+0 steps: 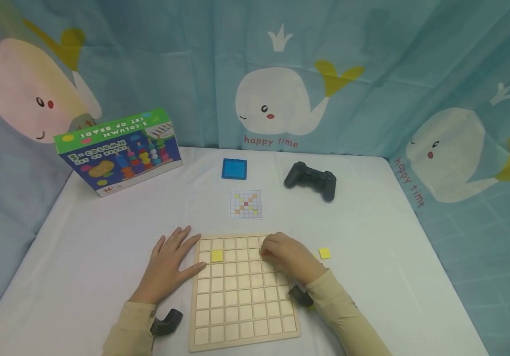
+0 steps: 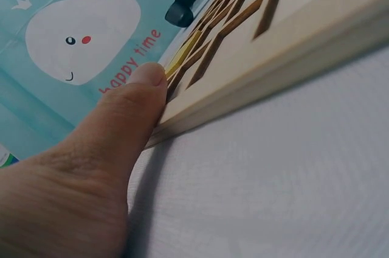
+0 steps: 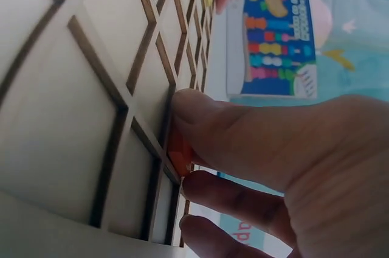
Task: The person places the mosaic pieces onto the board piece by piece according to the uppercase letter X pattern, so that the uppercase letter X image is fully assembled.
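A wooden grid board [image 1: 231, 316] lies flat on the white table, with one yellow square tile [image 1: 216, 255] in a cell near its upper left. My left hand [image 1: 165, 267] rests at the board's left edge, fingers spread and straight; the left wrist view shows its thumb [image 2: 140, 97] against the rim. Over the upper right cells, my right hand [image 1: 288, 254] pinches an orange tile [image 3: 178, 151] between thumb and fingers, down at a cell of the grid. Most of that tile is hidden by the fingers.
Behind the board lies a card with a coloured grid pattern [image 1: 246, 204], and farther back a blue square tray [image 1: 234, 169]. A black game controller [image 1: 311, 180] and a bead-set box [image 1: 121, 158] stand at the back. A loose yellow tile [image 1: 324, 253] lies right of the board.
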Action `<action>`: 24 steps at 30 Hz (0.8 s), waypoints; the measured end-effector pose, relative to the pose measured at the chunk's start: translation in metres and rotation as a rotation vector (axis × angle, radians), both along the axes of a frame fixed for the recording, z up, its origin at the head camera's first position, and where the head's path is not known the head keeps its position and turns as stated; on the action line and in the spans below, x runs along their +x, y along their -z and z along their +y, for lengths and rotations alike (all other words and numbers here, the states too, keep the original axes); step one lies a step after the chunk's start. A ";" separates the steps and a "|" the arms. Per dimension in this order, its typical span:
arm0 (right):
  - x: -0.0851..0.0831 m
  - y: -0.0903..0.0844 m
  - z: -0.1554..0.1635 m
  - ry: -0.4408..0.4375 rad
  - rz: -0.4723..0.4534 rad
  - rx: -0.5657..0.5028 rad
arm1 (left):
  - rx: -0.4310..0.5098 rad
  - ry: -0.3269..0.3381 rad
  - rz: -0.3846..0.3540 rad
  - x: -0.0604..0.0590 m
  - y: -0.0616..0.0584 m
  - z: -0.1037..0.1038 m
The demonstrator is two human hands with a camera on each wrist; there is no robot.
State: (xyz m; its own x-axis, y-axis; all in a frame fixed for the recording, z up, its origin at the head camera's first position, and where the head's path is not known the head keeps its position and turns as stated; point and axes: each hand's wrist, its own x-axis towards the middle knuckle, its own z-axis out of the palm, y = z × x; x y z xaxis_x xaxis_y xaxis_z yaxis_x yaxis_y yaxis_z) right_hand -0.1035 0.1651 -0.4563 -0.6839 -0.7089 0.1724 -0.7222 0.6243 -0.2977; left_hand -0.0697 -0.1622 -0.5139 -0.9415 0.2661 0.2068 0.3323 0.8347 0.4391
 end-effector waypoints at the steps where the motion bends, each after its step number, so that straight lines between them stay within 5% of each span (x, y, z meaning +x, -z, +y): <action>1: 0.000 -0.001 0.000 -0.002 -0.004 -0.002 | -0.001 -0.001 0.001 0.000 0.000 0.000; 24: -0.001 0.003 0.000 0.020 0.028 -0.006 | 0.003 -0.004 -0.012 0.001 -0.001 0.000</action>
